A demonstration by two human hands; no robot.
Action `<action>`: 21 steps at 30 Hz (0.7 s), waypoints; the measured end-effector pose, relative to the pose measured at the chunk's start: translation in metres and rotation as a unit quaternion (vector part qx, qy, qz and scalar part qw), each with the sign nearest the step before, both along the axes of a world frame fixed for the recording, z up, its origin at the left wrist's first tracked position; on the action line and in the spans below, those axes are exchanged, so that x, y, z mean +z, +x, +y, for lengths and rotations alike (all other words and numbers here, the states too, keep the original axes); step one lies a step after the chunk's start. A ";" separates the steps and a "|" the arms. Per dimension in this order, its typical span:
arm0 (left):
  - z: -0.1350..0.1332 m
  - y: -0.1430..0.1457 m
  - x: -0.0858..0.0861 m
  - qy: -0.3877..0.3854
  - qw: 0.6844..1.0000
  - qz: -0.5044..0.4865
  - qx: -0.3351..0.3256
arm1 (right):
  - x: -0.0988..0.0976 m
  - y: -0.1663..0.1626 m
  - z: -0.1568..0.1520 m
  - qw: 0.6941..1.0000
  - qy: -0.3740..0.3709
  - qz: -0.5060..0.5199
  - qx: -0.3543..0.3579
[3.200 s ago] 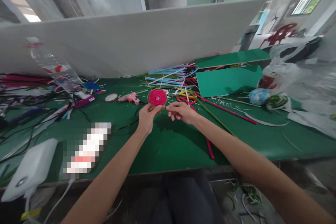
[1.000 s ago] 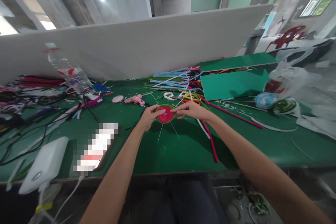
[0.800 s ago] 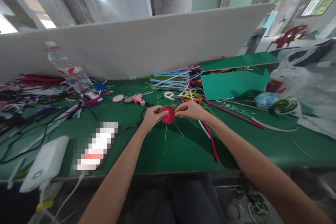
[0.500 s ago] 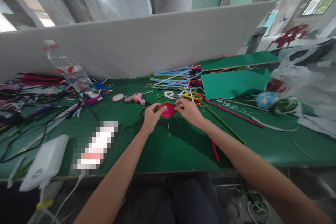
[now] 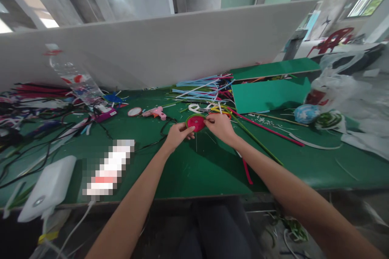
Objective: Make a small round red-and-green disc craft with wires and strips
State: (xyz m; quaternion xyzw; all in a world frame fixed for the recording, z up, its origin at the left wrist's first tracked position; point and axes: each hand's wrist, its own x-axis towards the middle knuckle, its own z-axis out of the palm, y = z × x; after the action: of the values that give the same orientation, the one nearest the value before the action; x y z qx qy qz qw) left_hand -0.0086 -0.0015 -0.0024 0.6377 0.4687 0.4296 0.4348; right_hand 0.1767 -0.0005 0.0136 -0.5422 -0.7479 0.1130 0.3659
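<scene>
1. At centre, over the green-surfaced worktop point(image 5: 182, 178): one flat, round, deep-pink disc point(image 5: 194, 122) with pale middle and green rim; fine pale wires point(image 5: 196, 142) show below its near edge. Material uncertain, perhaps fuzzy craft stem.
2. Left of disc: left hand point(image 5: 178, 136), grasping; thumb on the near-left edge, fingers curled beneath.
3. Right of disc: right hand point(image 5: 220, 126), thumb and forefinger closed at the right rim. Whether a loose end is also pinched cannot be told.
4. Step in hand, by judgement: working the green border around the rim, left hand steadying, right hand guiding.
5. Next move, by judgement: calls for a firm left-hand hold, a small turn of the disc, and the right-hand pinch shifted along the rim, keeping the border snug and the wires unbent.
6. Far left of the hands: pink plastic glue gun point(image 5: 157, 112), lying on its side.
7. Just beyond the disc: scissors with white loop handles point(image 5: 193, 108).
8. Right: long, thin green stem point(image 5: 258, 139), running nearward; connection to the rim not discernible.
</scene>
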 end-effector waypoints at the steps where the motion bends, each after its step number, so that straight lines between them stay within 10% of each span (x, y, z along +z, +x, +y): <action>1: 0.000 0.000 -0.001 -0.016 1.000 -0.008 -0.008 | 0.000 0.000 0.000 1.000 0.003 -0.001 -0.006; 21: 0.000 -0.001 0.006 0.017 0.997 -0.069 0.042 | 0.014 0.014 0.003 0.999 -0.009 -0.012 0.030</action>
State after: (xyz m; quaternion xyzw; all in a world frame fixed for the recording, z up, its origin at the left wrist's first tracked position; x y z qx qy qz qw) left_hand -0.0100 -0.0018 0.0040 0.5936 0.4567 0.4987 0.4363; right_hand 0.1912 0.0022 0.0274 -0.5240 -0.7670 0.1241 0.3490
